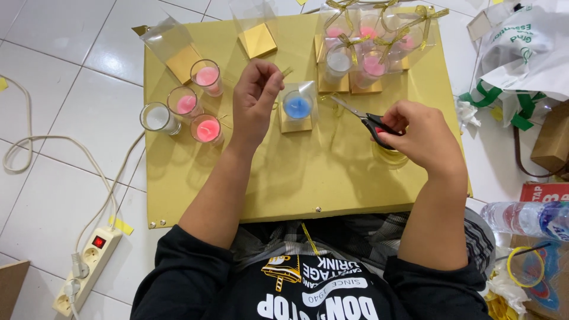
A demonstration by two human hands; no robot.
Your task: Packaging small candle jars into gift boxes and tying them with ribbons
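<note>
My left hand (255, 98) pinches a thin gold ribbon (287, 72) above the yellow board (284, 184). Just right of it, a blue candle in a glass (297, 106) stands on a gold card inside a clear bag. My right hand (424, 136) grips black-handled scissors (364, 118), blades pointing left toward the blue candle. Left of my left hand stand three pink candles (207, 77) and one white candle (156, 117) in bare glasses. Several wrapped candles tied with gold bows (370, 41) sit at the board's far right.
Two clear bags with gold card bases (258, 38) stand at the far edge. A white power strip (86, 266) and cable lie on the tiled floor at left. A plastic bag (521, 47), a water bottle (524, 218) and a cardboard box (554, 139) sit at right.
</note>
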